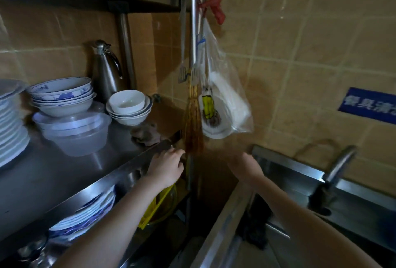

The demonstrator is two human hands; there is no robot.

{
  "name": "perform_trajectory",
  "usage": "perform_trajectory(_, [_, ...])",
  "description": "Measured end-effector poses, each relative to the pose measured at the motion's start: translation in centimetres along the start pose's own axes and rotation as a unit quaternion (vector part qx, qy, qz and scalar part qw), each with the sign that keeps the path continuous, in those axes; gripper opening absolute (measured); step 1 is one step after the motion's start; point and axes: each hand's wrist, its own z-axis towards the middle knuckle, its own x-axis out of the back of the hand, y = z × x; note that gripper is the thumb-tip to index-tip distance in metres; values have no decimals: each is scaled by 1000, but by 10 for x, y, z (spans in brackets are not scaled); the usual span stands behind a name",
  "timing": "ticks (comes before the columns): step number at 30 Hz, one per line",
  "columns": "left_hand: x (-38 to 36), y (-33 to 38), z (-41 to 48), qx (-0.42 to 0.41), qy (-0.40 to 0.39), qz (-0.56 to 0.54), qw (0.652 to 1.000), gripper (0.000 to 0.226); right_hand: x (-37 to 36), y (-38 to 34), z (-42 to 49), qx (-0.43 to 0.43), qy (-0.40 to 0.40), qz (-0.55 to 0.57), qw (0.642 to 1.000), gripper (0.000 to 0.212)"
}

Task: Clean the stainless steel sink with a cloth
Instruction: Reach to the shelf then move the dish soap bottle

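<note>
The stainless steel sink (222, 227) is at the lower right, with its faucet (339, 166) on the back ledge. A dark cloth (255, 228) lies bunched in the sink's near left corner. A crumpled brownish cloth (145, 133) sits on the steel shelf near its right corner. My left hand (165, 168) is at the shelf's front edge just below that cloth, with its fingers loosely curled and nothing in it. My right hand (246, 167) hovers blurred over the gap between shelf and sink, and I see nothing in it.
The steel shelf (70, 173) carries stacked plates (10, 122), blue-patterned bowls (62, 96), white bowls (128, 107), plastic tubs (77, 132) and a metal jug (106, 70). A bamboo brush (194, 126), spatulas and a plastic bag (227, 100) hang from the corner post. More plates (90, 214) sit below.
</note>
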Motion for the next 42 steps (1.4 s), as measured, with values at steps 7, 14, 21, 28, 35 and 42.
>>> perform_trajectory(7, [-36, 75, 21, -74, -47, -27, 996, 42, 42, 90, -51, -87, 50, -9, 995, 33])
perform_trajectory(14, [-65, 181, 32, -108, -53, -37, 992, 42, 94, 179, -110, -135, 103, 1, 985, 36])
perform_trajectory(21, [-97, 299, 44, -173, -63, -58, 981, 41, 153, 266, -164, -198, 145, 37, 969, 26])
perform_trajectory(28, [-123, 417, 54, -261, -57, -118, 956, 38, 199, 354, -230, -286, 180, 119, 933, 33])
perform_trajectory(35, [-164, 507, 56, -317, -73, -148, 934, 42, 227, 421, -281, -344, 199, 36, 917, 40])
perform_trajectory(42, [-215, 560, 55, -308, -100, -140, 936, 48, 217, 473, -301, -357, 229, 75, 902, 49])
